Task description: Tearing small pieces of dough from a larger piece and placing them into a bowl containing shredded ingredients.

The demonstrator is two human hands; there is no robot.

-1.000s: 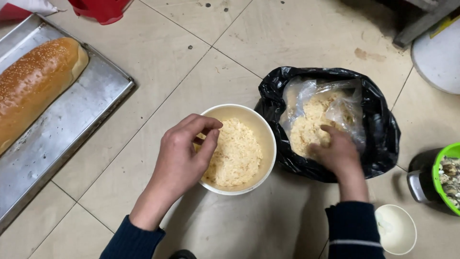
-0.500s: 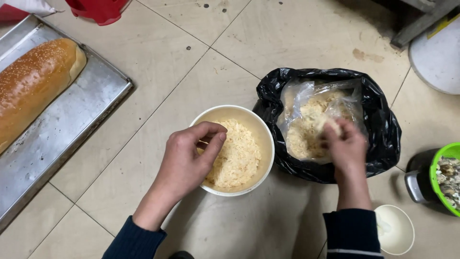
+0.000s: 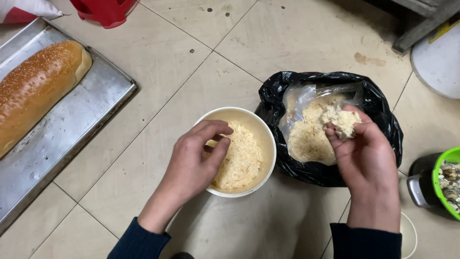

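A round cream bowl [image 3: 266,139] of pale breadcrumbs [image 3: 242,158] sits on the tiled floor. My left hand [image 3: 194,160] rests on its near-left rim, fingers curled onto the crumbs inside. To the right stands a black bag [image 3: 378,108] lined with clear plastic, holding more breadcrumbs [image 3: 304,139]. Above that bag my right hand [image 3: 366,153] is raised with a clump of breadcrumbs [image 3: 341,120] pinched in its fingers.
A metal baking tray [image 3: 72,129] at the left carries a long seeded bread loaf [image 3: 36,88]. A red container [image 3: 103,9] stands at the top. At the right edge is a green-rimmed pot [image 3: 443,182], with a small white cup [image 3: 407,235] below it.
My right hand has come up out of the bag with a clump of breadcrumbs. The left hand has stayed on the bowl.
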